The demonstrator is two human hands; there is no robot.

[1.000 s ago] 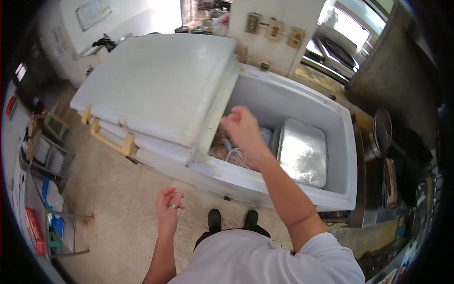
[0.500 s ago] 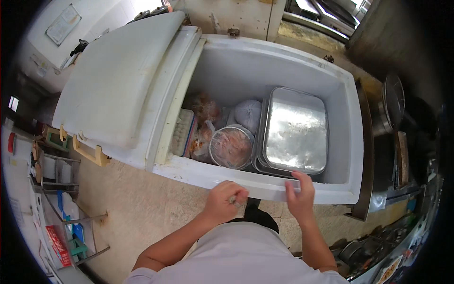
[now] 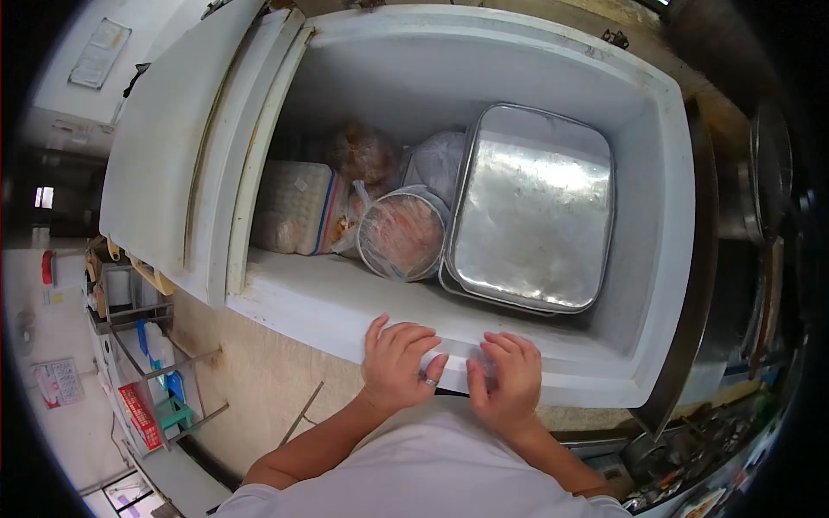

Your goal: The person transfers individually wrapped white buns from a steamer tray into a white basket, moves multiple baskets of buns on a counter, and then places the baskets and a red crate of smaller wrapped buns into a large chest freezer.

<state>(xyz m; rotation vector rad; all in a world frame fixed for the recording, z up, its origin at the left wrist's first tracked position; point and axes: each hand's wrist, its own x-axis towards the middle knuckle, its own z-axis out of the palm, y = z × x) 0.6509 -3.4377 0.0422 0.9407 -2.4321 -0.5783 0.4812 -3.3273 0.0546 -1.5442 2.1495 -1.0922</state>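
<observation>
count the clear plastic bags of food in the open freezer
4 show: a flat bag at the left, a brownish bag at the back, a whitish bag beside the metal tray, and a round bagged tub in front. More may lie beneath.

hands (image 3: 449,371) drawn together, freezer rim (image 3: 345,306)

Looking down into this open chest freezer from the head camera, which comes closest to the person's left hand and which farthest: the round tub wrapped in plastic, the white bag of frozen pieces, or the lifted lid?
From the left hand on the front rim:
1. Round tub, just beyond the rim, inside.
2. White bag, farther left inside.
3. Lifted lid, far left, outside.
</observation>
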